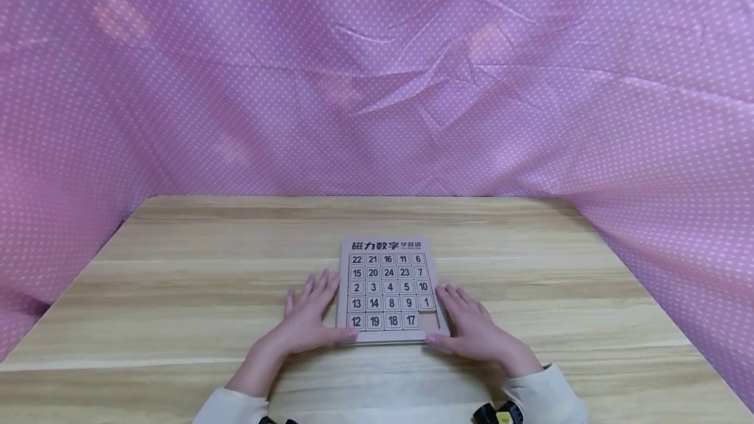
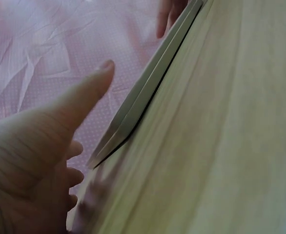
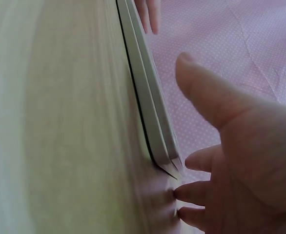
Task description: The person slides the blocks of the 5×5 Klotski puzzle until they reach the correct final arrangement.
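Note:
A grey sliding number puzzle [image 1: 389, 337] lies flat on the table, with dark Chinese lettering along its top border. Numbered tiles [image 1: 390, 288] fill its frame apart from one vacant slot [image 1: 429, 323] at the lower right. My left hand [image 1: 303, 327] is beside the puzzle's left edge, fingers spread and thumb over the bottom left corner. At the opposite edge is my right hand [image 1: 474, 331], its fingers along the side and its thumb at the bottom right corner. Both wrist views show the puzzle's side edge [image 2: 143, 92] and extended thumbs; firm contact cannot be judged.
The light wood-grain table [image 1: 177, 280] extends to both sides of the puzzle and behind it. Pink cloth with white dots [image 1: 377, 84] hangs beyond the far edge and down both sides. Dark wrist straps [image 1: 501, 413] sit over pale sleeves [image 1: 544, 398].

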The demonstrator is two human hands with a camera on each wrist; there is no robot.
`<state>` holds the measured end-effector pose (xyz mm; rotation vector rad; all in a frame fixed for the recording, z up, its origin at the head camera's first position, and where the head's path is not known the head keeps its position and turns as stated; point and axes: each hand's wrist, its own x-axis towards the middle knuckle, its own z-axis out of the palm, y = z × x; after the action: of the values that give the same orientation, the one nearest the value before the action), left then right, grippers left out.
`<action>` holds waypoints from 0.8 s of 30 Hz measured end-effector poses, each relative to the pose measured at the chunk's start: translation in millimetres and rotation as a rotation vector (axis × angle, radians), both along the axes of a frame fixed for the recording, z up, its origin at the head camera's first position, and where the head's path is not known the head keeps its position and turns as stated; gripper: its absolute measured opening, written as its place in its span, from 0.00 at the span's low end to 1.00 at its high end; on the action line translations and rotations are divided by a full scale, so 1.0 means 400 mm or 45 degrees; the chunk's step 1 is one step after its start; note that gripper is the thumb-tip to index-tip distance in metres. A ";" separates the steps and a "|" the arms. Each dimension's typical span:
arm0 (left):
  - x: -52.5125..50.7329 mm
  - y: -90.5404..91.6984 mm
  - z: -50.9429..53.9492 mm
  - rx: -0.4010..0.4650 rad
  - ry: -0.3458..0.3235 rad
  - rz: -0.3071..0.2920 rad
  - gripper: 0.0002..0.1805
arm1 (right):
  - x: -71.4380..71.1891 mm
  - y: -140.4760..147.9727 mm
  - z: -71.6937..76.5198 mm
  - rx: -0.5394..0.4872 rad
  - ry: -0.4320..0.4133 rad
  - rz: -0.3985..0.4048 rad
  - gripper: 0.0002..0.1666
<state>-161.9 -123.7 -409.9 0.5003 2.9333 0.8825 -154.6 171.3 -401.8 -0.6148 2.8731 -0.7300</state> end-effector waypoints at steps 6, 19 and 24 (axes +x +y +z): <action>-0.002 -0.002 -0.017 -0.111 0.021 -0.008 0.59 | 0.002 0.003 -0.008 0.029 0.014 0.017 0.54; 0.006 -0.005 -0.015 -0.233 0.037 -0.017 0.58 | 0.000 0.007 -0.019 0.037 0.023 0.012 0.54; 0.006 -0.005 -0.011 -0.249 0.031 -0.020 0.59 | -0.003 0.008 -0.022 0.035 0.029 0.008 0.54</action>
<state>-159.4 -125.6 -414.2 0.5232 2.9898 0.5825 -156.0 174.7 -410.5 -0.6328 2.8950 -0.6863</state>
